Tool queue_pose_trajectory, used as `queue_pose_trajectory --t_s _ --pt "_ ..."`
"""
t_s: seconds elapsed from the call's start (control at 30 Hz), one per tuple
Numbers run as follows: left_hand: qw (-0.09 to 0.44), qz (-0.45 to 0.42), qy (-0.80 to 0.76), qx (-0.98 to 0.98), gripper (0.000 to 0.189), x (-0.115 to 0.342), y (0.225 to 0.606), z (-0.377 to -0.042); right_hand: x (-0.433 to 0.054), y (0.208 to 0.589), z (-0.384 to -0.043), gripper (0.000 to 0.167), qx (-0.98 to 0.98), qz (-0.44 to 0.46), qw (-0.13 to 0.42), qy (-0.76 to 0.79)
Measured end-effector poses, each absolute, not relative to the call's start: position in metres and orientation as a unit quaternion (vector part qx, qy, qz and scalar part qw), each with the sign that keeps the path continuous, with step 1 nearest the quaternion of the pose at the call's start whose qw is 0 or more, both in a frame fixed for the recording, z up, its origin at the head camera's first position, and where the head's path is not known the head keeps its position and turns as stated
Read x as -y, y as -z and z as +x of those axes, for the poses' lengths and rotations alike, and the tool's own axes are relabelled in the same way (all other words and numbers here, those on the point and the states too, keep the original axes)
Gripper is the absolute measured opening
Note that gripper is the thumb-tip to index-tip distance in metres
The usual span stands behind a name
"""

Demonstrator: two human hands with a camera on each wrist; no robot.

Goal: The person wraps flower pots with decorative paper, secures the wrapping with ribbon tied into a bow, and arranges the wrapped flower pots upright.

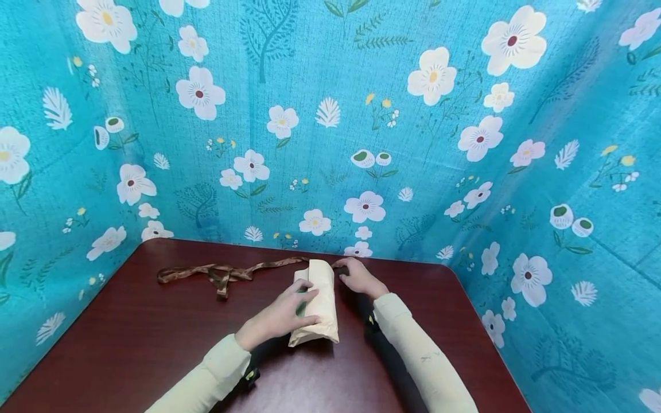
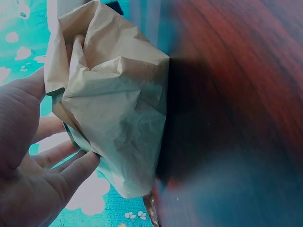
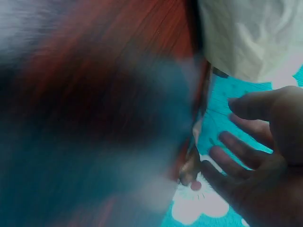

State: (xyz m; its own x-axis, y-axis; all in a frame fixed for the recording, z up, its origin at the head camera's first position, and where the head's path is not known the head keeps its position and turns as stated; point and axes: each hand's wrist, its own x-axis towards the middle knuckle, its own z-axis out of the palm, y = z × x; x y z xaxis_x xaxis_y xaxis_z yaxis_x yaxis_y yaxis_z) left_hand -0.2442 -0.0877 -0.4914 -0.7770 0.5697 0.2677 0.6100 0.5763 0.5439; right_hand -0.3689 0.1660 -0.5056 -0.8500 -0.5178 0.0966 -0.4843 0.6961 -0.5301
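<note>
A cream paper-wrapped package (image 1: 324, 295) lies on the dark red-brown table (image 1: 170, 338), its paper creased and folded in at the near end. My left hand (image 1: 281, 312) holds its left side between thumb and fingers; in the left wrist view those fingers (image 2: 80, 172) meet the paper's edge, where a strip of green shows. Beyond the package runs a shiny brown ribbon (image 1: 234, 273), partly hidden behind it. My right hand (image 1: 360, 278) is at the package's far right, by the ribbon's right end. In the right wrist view, its loosely bent fingers (image 3: 236, 151) are beside the ribbon (image 3: 190, 168).
A blue flowered cloth (image 1: 330, 132) hangs behind the table and along both sides. Black straps with small yellow marks show beneath both forearms. The ribbon's looped left part lies toward the table's far left corner.
</note>
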Motion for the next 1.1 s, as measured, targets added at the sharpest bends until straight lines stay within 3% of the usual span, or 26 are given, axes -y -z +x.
queue_pose_trajectory --t_s 0.23,0.7,1.1 --pt "0.035 -0.343 0.322 0.882 0.066 0.09 0.491 -0.246 -0.149 0.514 -0.395 0.045 -0.943 -0.246 0.031 0.223" --pt "0.051 -0.344 0.318 0.882 0.065 0.09 0.497 -0.246 -0.15 0.525 -0.4 0.007 -0.974 -0.158 0.051 0.155" --pt "0.032 -0.328 0.318 0.889 0.065 0.088 0.496 -0.246 -0.19 0.525 -0.407 0.039 -0.98 -0.061 0.064 0.177"
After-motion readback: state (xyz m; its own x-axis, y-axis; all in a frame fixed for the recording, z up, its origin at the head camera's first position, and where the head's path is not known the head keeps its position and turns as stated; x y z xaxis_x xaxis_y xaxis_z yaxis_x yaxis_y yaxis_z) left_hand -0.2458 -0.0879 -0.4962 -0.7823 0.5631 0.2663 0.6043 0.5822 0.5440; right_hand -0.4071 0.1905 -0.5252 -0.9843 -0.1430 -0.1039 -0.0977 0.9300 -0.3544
